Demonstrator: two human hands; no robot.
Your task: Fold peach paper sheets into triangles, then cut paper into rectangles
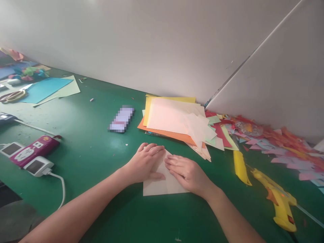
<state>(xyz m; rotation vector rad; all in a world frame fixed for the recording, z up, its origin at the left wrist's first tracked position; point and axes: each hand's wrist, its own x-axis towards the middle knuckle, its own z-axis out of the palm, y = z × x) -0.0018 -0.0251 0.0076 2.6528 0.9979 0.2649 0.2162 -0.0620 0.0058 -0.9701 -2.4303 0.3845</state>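
A pale sheet of paper (158, 187) lies on the green table before me, its upper right edge slanting as if folded. My left hand (148, 163) rests flat over its left and top part, fingers stretched out and thumb apart. Pressing on the right side of the same sheet is my right hand (188, 172), its fingers extended and lying close together. Both hands touch the paper without gripping it. Part of the sheet is hidden under them. Just beyond it sits a stack of coloured paper (169, 114), with pale pink on top and yellow and orange below.
At the right lie a yellow glue gun (275, 199), a yellow cutter (241, 168) and many folded paper pieces (280, 145). A blurred-out phone (122, 119) is beyond my left hand. To the left are a purple power strip (35, 150) with chargers, blue paper (47, 88) and scissors (14, 96).
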